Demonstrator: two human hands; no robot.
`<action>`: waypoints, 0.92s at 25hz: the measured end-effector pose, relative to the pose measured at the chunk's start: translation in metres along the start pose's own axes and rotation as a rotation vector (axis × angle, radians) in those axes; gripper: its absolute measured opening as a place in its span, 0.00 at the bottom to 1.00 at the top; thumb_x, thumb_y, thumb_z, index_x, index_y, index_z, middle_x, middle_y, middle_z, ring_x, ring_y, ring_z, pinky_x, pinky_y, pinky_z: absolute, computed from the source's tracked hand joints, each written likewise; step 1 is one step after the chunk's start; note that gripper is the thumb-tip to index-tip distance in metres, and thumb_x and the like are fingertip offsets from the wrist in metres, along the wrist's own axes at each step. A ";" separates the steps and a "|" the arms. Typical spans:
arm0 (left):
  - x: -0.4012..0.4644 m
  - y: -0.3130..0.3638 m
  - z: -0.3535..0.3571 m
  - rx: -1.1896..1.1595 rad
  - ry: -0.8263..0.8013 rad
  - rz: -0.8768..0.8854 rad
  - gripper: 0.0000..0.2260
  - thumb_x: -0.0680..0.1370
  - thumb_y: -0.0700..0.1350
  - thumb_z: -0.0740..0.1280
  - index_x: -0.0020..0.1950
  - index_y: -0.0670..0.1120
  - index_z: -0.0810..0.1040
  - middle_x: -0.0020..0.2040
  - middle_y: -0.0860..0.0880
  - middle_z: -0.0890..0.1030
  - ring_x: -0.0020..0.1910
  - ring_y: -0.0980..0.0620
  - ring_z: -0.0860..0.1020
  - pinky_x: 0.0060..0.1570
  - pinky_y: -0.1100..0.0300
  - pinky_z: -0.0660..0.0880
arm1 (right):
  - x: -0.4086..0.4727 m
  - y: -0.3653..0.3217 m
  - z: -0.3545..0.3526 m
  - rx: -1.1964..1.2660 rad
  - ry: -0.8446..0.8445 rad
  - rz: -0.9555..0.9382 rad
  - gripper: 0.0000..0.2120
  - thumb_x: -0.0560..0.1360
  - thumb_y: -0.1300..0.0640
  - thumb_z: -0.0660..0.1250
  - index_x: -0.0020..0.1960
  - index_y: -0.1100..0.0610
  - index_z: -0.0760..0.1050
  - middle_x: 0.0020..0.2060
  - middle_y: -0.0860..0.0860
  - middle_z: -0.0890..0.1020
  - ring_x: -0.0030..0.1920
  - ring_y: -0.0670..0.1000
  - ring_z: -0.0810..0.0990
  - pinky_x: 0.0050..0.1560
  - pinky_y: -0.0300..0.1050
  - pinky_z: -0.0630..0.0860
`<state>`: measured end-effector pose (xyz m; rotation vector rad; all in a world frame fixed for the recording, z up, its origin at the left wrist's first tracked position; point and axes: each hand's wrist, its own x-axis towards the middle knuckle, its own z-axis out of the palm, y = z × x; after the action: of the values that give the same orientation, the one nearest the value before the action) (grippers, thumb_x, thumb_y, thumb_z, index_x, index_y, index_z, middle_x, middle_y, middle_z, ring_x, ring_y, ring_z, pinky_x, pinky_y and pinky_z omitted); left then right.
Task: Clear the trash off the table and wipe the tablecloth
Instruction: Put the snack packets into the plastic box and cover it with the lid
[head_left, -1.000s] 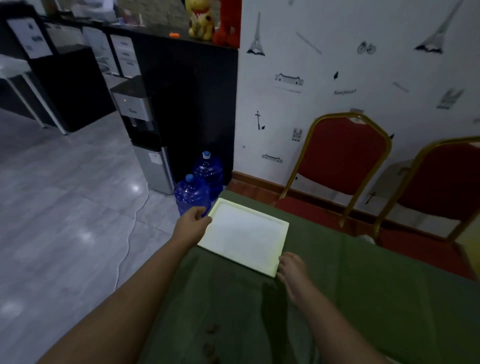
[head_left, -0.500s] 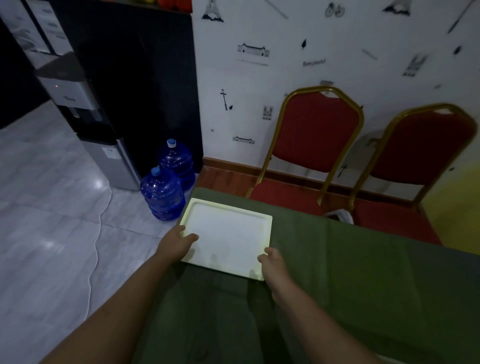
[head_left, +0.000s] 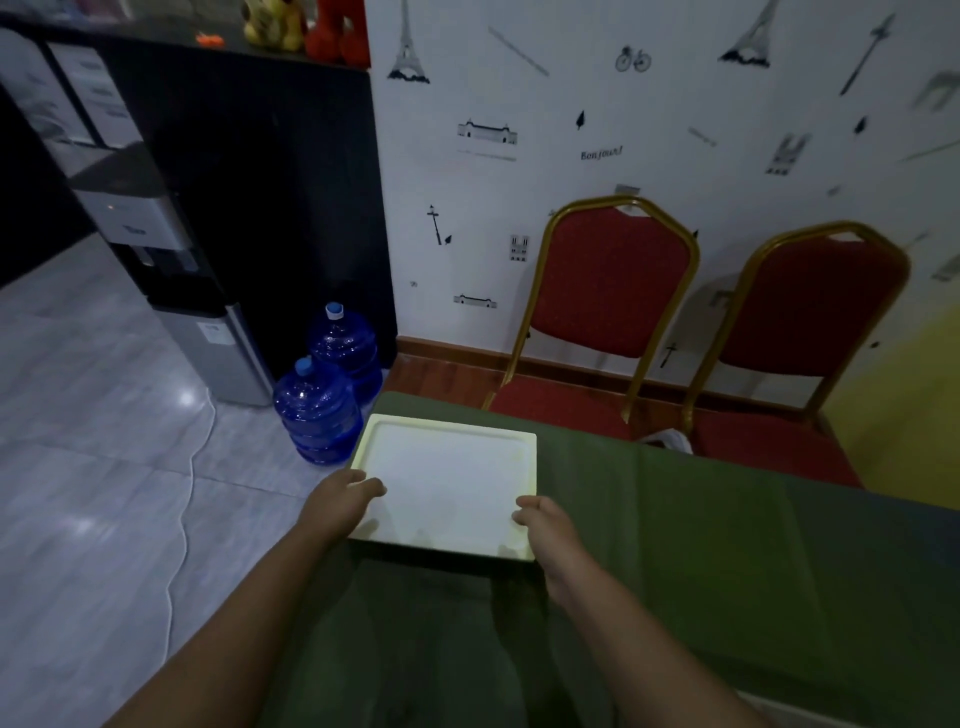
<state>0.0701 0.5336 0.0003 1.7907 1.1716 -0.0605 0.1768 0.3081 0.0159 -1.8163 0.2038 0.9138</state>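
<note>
Tablecloth (head_left: 701, 545), dark green, covers the desk, and a pale rectangular tray (head_left: 447, 478) sits on its far left corner. From the left, the left hand (head_left: 340, 499) grips the tray's left edge, thumb curled over the rim. The tray lies between both hands. On the right, the right hand (head_left: 545, 525) grips the near right corner, fingers curled. Two red chairs (head_left: 613, 291) stand beyond the desk.

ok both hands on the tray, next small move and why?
Probably lift the tray straight up off the tablecloth. The left hand and right hand already grip its opposite near corners, it looks empty, and it covers cloth that has to be wiped.
</note>
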 end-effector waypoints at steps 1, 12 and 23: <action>-0.007 0.004 0.000 -0.010 0.005 0.011 0.23 0.75 0.49 0.67 0.69 0.44 0.71 0.69 0.42 0.72 0.64 0.44 0.72 0.63 0.48 0.69 | -0.006 -0.003 -0.005 -0.002 0.004 -0.018 0.10 0.77 0.58 0.61 0.58 0.52 0.73 0.57 0.52 0.76 0.56 0.53 0.74 0.61 0.53 0.74; -0.151 0.050 0.046 -0.010 0.059 0.301 0.19 0.75 0.48 0.68 0.65 0.48 0.74 0.68 0.46 0.73 0.53 0.54 0.72 0.38 0.64 0.68 | -0.115 0.005 -0.143 -0.044 0.030 -0.239 0.08 0.79 0.56 0.61 0.53 0.50 0.77 0.52 0.47 0.77 0.53 0.51 0.76 0.57 0.53 0.74; -0.346 0.060 0.174 -0.033 0.051 0.379 0.19 0.70 0.48 0.68 0.61 0.47 0.78 0.64 0.48 0.74 0.62 0.46 0.73 0.60 0.51 0.73 | -0.237 0.128 -0.314 -0.062 0.062 -0.260 0.08 0.78 0.55 0.61 0.51 0.49 0.79 0.55 0.47 0.77 0.57 0.53 0.76 0.63 0.58 0.73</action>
<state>0.0015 0.1666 0.1196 1.9639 0.8455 0.2263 0.0990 -0.0813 0.1325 -1.8776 -0.0229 0.6877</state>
